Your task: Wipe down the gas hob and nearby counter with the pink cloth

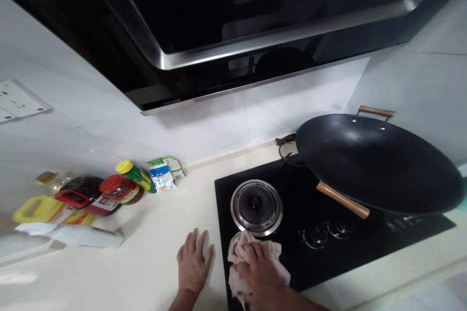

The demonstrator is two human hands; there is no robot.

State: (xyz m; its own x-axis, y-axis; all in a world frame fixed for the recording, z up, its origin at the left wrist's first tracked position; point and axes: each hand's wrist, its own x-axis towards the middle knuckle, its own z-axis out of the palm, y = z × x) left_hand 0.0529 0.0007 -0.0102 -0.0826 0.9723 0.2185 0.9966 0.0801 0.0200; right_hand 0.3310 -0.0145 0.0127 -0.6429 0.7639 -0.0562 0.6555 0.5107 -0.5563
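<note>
Nearby, 1 wok [375, 160] over cooktop [297, 214].

- Glares white on the counter [153, 240] at lower left.
- Gleams along metal trim [255, 42] of the dark hood [204, 9].
- Stretches the pan [375, 165] rightward.
- Blurs the right hand [260, 272] and left-side bottles [104, 201].

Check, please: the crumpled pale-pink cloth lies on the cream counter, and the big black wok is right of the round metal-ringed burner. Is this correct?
Not quite: the head view shows the crumpled pale-pink cloth on the glossy black cooktop. The rest holds.
</note>
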